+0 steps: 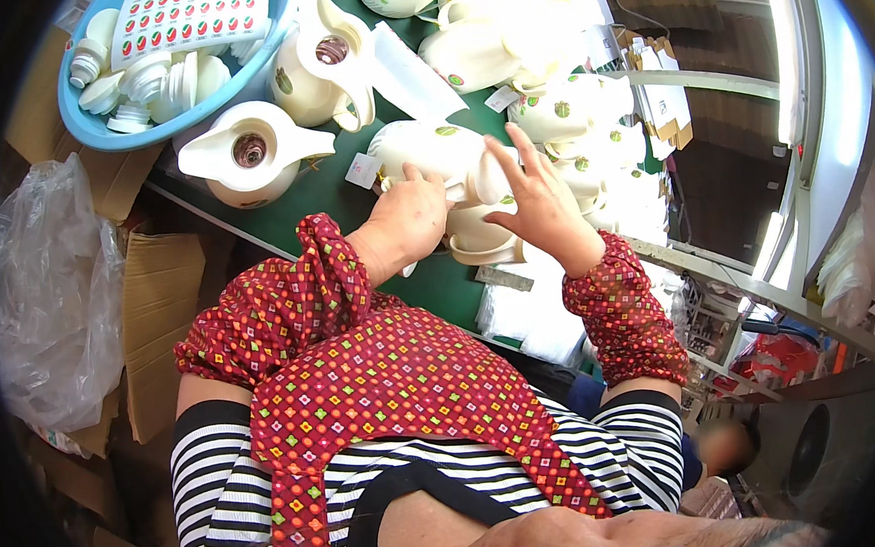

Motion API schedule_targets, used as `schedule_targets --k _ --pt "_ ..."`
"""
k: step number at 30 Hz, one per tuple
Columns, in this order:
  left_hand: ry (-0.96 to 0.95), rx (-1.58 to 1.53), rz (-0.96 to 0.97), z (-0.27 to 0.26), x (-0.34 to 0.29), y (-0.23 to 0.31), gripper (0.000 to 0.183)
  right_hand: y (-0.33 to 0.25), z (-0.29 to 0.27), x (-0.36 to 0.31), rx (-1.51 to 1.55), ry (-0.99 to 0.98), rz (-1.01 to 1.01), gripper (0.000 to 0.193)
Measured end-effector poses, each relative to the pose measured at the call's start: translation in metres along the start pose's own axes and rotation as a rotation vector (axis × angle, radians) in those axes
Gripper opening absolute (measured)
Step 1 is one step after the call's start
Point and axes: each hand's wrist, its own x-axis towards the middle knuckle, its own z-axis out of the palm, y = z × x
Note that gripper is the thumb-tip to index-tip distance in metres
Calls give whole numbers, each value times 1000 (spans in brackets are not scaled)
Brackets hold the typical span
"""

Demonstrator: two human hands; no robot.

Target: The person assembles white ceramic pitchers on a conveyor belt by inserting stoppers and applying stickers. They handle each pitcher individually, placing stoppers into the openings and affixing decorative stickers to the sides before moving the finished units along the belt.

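Cream jug (430, 146) on its side on the green table (343, 201), left hand (406, 220) clamped on its near side, right hand (546, 205) spread, fingers apart, at its pale right end (contact there unclear), two upright jugs (252, 190) to the left near a blue basin (121, 140) of white stoppers (148, 79).

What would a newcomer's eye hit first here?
Probably the red patterned apron over a striped shirt, filling the lower middle. Next, the blue basin at upper left, holding white stoppers and a sheet of red stickers. Then the cream jugs crowding the green table, upper middle.
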Motion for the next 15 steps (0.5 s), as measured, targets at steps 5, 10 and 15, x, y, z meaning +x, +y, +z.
schedule_targets --k 5,10,15 --pt "4 -21 23 -8 -1 -3 36 -17 -17 30 298 -449 562 75" --pt "-17 -29 40 -12 3 -19 40 -2 -8 21 72 2 -92 82" --pt "92 -88 94 -9 2 -31 33 13 25 27 109 15 -146 79"
